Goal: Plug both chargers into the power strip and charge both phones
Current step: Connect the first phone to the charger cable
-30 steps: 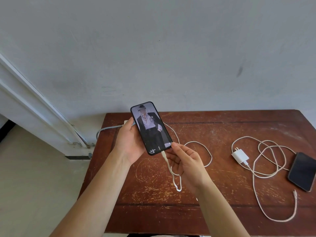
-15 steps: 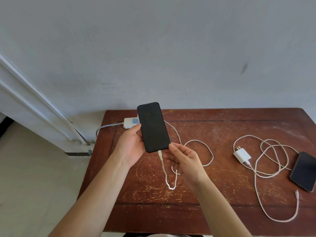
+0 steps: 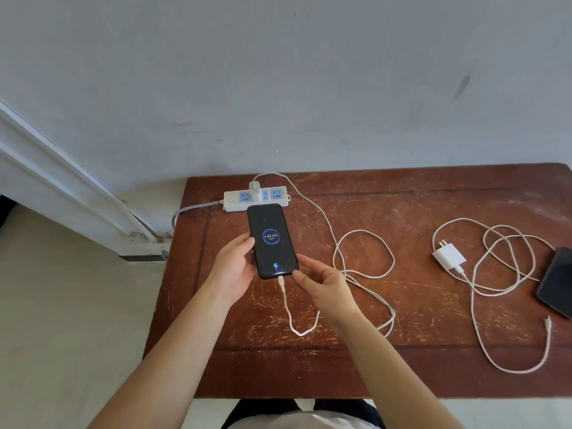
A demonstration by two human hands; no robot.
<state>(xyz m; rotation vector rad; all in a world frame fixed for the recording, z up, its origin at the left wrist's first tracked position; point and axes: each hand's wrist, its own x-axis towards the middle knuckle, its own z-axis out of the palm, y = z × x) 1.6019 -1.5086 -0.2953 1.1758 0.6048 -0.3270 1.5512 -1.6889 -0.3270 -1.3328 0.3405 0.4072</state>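
A black phone (image 3: 270,239) shows a charging ring reading 44.60%. My left hand (image 3: 232,267) grips its left edge, and my right hand (image 3: 322,283) touches its lower right corner with thumb and fingertips. A white cable (image 3: 340,243) is plugged into the phone's bottom and runs in loops to a white charger (image 3: 255,189) seated in the white power strip (image 3: 257,198) at the table's far left. A second white charger (image 3: 449,257) lies unplugged at the right with its coiled cable (image 3: 507,264). The second black phone (image 3: 557,283) rests by the right edge, screen dark.
The worn brown wooden table (image 3: 402,360) stands against a grey wall. The strip's grey cord (image 3: 185,212) drops off the table's left edge toward a white door frame (image 3: 62,181). The loose cable's free plug end (image 3: 548,322) lies near the second phone.
The phone has come down lower and closer to the table, and its screen went from dark to the charging display. The power strip behind it is now uncovered.
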